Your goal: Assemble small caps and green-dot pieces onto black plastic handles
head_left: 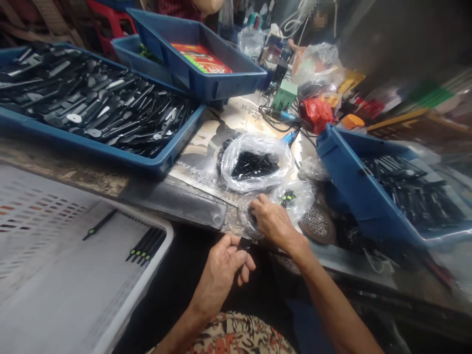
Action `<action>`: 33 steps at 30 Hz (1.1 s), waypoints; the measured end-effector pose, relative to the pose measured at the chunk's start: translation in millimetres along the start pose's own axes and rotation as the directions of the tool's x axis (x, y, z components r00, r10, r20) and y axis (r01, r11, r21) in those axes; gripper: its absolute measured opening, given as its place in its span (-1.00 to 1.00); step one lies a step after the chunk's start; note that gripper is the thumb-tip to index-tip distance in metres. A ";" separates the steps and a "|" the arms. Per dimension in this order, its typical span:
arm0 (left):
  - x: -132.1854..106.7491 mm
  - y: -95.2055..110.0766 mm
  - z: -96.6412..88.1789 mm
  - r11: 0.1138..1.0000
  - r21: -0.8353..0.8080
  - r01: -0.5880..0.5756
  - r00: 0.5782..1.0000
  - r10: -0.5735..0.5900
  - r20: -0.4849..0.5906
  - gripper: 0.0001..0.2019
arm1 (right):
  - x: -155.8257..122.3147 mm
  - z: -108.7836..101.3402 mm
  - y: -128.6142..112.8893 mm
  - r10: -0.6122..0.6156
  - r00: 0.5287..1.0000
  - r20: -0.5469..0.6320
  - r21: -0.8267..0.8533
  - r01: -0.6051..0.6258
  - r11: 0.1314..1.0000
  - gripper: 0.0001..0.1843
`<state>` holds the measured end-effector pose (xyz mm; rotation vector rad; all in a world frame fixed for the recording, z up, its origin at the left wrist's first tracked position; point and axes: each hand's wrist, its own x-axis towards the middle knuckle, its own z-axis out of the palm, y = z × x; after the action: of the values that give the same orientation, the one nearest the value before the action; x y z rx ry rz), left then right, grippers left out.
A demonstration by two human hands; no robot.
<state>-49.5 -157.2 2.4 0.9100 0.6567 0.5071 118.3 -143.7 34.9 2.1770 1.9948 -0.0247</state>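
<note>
Near the bench edge, my left hand point(224, 260) pinches a small black part point(245, 242) between thumb and fingers. My right hand point(273, 219) reaches down into a small clear plastic bag point(243, 211); its fingertips are partly hidden there, so what they touch does not show. Just behind it stands a larger clear bag point(236, 182) of small black pieces point(254, 164). To the right, another clear bag point(306, 196) holds black and green pieces point(287, 197). Beside that is a round dish of small metal pins point(315, 221).
A blue tray point(162, 164) full of black tool-like parts lies at left, with stacked blue trays point(221, 86) behind. Another blue tray point(342, 167) stands right. Black pieces with green dots point(142, 250) lie in a white basket point(73, 295). Cables and a green box point(284, 96) sit behind.
</note>
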 end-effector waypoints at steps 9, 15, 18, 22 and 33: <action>-1.9 4.0 -1.3 0.997 0.062 -0.033 0.999 0.035 -0.030 -0.91 | -9.0 -10.7 -2.7 -0.077 0.996 0.041 -0.005 0.077 0.997 -0.72; -0.9 -0.6 -3.4 0.991 0.119 -0.064 0.996 0.070 -0.050 -0.90 | -6.6 -12.9 -9.3 -0.062 0.994 0.089 -0.089 0.070 0.994 -0.76; -1.8 -0.9 -3.7 0.987 0.144 -0.067 0.995 0.076 -0.061 -0.89 | -4.3 -11.8 -7.7 -0.080 0.993 0.082 -0.088 0.087 0.992 -0.75; -2.7 0.7 -3.2 0.984 0.168 -0.060 0.994 0.074 -0.078 -0.89 | -2.9 -9.8 -3.5 -0.106 0.993 0.047 -0.052 0.108 0.993 -0.76; -2.2 -1.5 -7.3 0.997 0.048 -0.060 0.995 0.064 -0.071 -0.86 | -3.0 13.6 6.0 -0.059 0.953 -0.298 0.244 0.135 0.960 -0.86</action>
<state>-56.0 -155.3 -1.4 0.9612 0.7103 0.5847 125.5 -149.2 22.7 2.3528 2.3811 0.0180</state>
